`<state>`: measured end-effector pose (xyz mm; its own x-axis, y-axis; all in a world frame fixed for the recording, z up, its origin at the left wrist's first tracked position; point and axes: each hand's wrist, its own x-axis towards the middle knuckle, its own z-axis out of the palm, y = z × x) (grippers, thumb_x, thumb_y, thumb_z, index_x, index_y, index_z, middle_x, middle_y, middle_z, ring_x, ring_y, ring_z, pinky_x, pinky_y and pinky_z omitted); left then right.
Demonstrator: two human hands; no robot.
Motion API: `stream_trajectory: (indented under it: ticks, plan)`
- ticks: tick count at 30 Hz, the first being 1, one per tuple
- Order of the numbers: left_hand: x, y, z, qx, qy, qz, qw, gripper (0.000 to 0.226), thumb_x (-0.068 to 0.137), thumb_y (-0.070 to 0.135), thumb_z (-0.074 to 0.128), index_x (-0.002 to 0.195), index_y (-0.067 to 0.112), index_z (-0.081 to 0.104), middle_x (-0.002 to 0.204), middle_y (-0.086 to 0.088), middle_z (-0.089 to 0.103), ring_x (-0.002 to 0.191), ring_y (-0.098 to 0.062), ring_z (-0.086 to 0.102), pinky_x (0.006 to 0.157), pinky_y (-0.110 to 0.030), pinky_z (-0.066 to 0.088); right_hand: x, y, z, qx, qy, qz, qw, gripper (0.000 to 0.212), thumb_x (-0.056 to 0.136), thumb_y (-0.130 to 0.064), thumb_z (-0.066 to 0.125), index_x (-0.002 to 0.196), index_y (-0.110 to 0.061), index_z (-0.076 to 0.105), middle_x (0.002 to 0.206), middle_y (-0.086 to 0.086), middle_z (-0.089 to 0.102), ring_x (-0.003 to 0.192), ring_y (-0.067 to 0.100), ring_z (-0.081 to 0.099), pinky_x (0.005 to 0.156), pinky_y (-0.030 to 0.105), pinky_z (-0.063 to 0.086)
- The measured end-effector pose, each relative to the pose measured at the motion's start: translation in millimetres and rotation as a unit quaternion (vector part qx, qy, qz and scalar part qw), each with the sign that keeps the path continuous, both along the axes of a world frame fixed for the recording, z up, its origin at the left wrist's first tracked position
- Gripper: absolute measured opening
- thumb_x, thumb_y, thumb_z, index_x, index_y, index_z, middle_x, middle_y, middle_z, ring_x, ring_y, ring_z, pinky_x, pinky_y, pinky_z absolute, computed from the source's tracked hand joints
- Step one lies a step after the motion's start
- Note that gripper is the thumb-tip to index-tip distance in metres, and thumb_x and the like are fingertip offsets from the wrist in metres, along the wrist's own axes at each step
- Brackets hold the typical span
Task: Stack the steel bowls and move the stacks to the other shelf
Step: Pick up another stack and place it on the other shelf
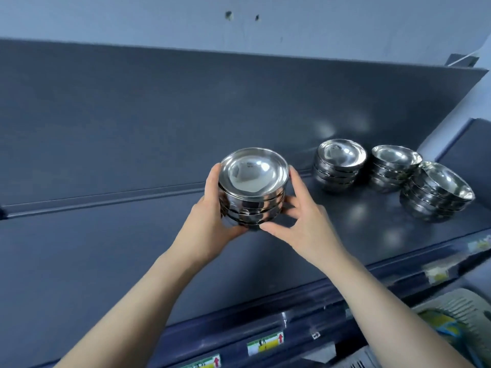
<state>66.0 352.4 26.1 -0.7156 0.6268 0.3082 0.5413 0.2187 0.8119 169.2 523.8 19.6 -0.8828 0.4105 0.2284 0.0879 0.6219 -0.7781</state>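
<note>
Here we see shelf-edge tags (pixel 265 342) bearing red arrows, print unreadable; left grip (pixel 210 216) and right grip (pixel 305 221) curl round the bowl stack (pixel 253 192) over the shelf (pixel 106 248), left of three other stacks (pixel 338 166).

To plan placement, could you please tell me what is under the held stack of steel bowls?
The left hand and right hand cup the base of the stack of shiny steel bowls, over the dark blue shelf. They cover its underside.

Obscured or illegible items
Labels (pixel 265 343): print blurred, unreadable. Basket (pixel 467 309): cut by right edge, contents unclear. Stack (pixel 252 192): base covered by left hand (pixel 210 221) and right hand (pixel 300 221).
</note>
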Motion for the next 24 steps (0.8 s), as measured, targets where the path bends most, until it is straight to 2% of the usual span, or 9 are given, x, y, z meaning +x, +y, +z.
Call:
stream_trajectory:
  ticks: [2,6,10,15,18,22,24]
  plan:
    - [-6,-40,2,-0.006,0.008,0.031,0.999,0.106,0.069,0.017,0.085,0.134,0.054,0.009,0.095,0.058,0.046,0.089,0.022,0.055,0.071,0.004,0.038,-15,-34,4,-0.001,0.003,0.029,1.000,0.113,0.072,-0.031,0.085,0.150,-0.052,0.006,0.117,-0.030,0.058,0.109,-0.013,0.056,0.087,-0.002,0.036]
    - [-14,-129,10,-0.019,0.018,0.090,0.996,0.109,0.068,0.019,0.085,0.141,0.047,0.008,0.093,0.061,0.043,0.089,0.022,0.055,0.070,0.005,0.038,-45,-112,10,-0.008,0.011,0.088,0.996,0.114,0.070,-0.033,0.086,0.149,-0.052,0.007,0.125,-0.020,0.063,0.113,-0.007,0.059,0.101,0.018,0.044]
    - [-18,-221,18,-0.032,0.026,0.148,0.988,0.110,0.067,0.020,0.085,0.143,0.043,0.010,0.087,0.065,0.037,0.084,0.028,0.051,0.069,0.007,0.036,-71,-198,12,-0.009,0.018,0.141,0.990,0.114,0.070,-0.034,0.087,0.149,-0.052,0.007,0.126,-0.019,0.063,0.113,-0.005,0.060,0.104,0.028,0.047]
    - [-20,-325,22,-0.040,0.031,0.221,0.974,0.110,0.064,0.027,0.086,0.142,0.046,0.011,0.087,0.058,0.044,0.083,0.018,0.056,0.070,0.000,0.041,-99,-296,15,-0.009,0.023,0.207,0.978,0.115,0.069,-0.036,0.088,0.151,-0.049,0.008,0.131,-0.014,0.061,0.114,0.001,0.061,0.103,0.033,0.049]
    - [-19,-378,23,-0.041,0.029,0.266,0.963,0.111,0.064,0.029,0.086,0.144,0.043,0.010,0.085,0.055,0.044,0.082,0.017,0.055,0.069,0.001,0.040,-115,-348,17,-0.016,0.022,0.249,0.968,0.115,0.068,-0.038,0.088,0.152,-0.047,0.009,0.132,-0.016,0.060,0.114,0.001,0.061,0.102,0.033,0.049]
    - [-20,-437,21,-0.041,0.028,0.328,0.944,0.114,0.064,0.029,0.086,0.147,0.039,0.008,0.094,0.046,0.038,0.084,0.005,0.058,0.073,-0.006,0.040,-140,-408,19,-0.025,0.013,0.313,0.949,0.117,0.067,-0.039,0.088,0.152,-0.047,0.008,0.130,-0.015,0.061,0.117,0.002,0.060,0.105,0.038,0.047]
    - [-21,-464,20,-0.042,0.026,0.358,0.933,0.113,0.064,0.027,0.087,0.147,0.038,0.010,0.093,0.046,0.038,0.081,0.012,0.057,0.071,-0.003,0.041,-155,-437,19,-0.019,0.009,0.342,0.939,0.117,0.067,-0.039,0.087,0.152,-0.048,0.007,0.130,-0.012,0.062,0.118,0.005,0.059,0.105,0.042,0.047]
